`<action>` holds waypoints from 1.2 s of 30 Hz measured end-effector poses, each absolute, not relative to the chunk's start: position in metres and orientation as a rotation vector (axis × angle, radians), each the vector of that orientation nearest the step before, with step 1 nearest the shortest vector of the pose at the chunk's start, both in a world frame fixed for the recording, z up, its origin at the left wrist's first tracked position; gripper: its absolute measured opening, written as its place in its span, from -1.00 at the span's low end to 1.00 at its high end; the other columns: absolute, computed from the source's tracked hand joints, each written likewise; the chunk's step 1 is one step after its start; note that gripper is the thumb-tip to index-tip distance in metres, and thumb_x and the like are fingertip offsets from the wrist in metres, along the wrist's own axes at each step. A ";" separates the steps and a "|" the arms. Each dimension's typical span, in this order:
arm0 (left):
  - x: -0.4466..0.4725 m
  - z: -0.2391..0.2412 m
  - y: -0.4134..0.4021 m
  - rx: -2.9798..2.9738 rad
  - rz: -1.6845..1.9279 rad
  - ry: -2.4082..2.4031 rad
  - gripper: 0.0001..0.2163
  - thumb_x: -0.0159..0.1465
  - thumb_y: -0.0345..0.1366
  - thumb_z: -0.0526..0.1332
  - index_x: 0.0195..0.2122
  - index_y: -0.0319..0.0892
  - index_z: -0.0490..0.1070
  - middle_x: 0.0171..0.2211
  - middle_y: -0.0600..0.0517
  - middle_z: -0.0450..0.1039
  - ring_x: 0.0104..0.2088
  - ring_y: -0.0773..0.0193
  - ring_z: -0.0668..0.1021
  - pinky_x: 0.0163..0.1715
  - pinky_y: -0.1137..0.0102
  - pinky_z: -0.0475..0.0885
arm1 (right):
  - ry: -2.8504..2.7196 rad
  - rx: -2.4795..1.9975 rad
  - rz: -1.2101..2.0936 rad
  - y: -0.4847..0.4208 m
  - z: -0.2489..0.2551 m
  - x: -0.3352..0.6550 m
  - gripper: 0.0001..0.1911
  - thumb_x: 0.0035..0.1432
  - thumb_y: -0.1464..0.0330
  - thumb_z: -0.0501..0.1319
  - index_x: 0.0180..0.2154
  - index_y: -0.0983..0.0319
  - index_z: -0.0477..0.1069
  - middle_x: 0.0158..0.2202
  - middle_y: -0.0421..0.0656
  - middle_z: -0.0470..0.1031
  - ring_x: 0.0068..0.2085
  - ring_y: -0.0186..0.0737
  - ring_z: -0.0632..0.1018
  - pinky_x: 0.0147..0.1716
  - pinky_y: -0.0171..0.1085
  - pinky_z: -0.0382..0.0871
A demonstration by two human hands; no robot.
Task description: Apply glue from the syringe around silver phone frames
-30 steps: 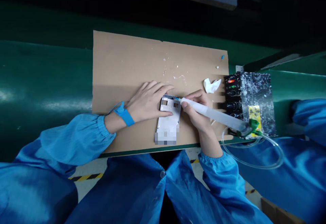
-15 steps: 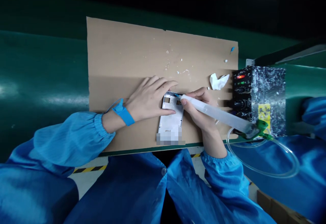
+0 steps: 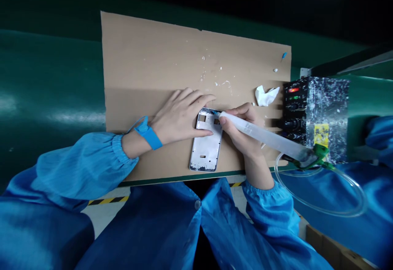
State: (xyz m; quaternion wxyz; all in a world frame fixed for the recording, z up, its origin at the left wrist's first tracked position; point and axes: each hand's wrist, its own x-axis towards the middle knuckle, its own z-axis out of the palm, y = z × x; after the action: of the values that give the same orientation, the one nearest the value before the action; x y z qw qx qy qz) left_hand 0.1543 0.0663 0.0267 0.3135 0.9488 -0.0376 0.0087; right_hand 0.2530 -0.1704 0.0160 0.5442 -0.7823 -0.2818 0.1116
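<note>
A silver phone frame [image 3: 206, 151] lies flat on the cardboard, its top end tilted slightly right. My left hand [image 3: 182, 118] steadies it from the left, thumb across its face and the other fingers reaching past its upper left corner. Between the fingers of my right hand [image 3: 242, 132] is a translucent dispensing syringe [image 3: 270, 137], held at a slant. Its blue needle tip [image 3: 215, 113] is at the frame's top edge; whether it touches cannot be seen. A green cap [image 3: 319, 152] closes the syringe's back end, where a clear hose [image 3: 357, 204] joins.
A cardboard sheet [image 3: 147, 65] with white specks covers the green bench [image 3: 46, 98]. On its right lie a crumpled white tissue [image 3: 266, 96] and a loose blue needle tip [image 3: 284, 55]. A stained black control box [image 3: 327, 106] stands at the right. Beyond it shows another person's blue sleeve [image 3: 380, 130].
The camera view has shifted slightly. Both hands keep their hold, and the needle tip has moved slightly along the frame's top edge. The frame's lower end, blurred out before, now shows clearly.
</note>
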 end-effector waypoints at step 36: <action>0.154 0.030 0.066 2.488 -0.010 -0.087 -0.19 0.32 0.08 0.60 0.52 -0.04 0.43 0.40 -0.19 0.56 0.33 -0.24 0.54 0.40 -0.06 0.39 | -0.631 -1.954 0.134 -0.166 0.021 0.252 -0.53 0.37 -0.12 0.55 -0.24 0.08 0.53 -0.41 -0.20 0.55 -0.48 -0.23 0.45 -0.61 -0.25 0.32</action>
State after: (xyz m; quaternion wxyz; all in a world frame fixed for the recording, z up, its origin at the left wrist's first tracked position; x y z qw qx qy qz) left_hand 0.1544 0.0656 0.0304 0.3201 0.9468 -0.0329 -0.0038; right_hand 0.2518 -0.1662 0.0214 0.5156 -0.8136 -0.2629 0.0559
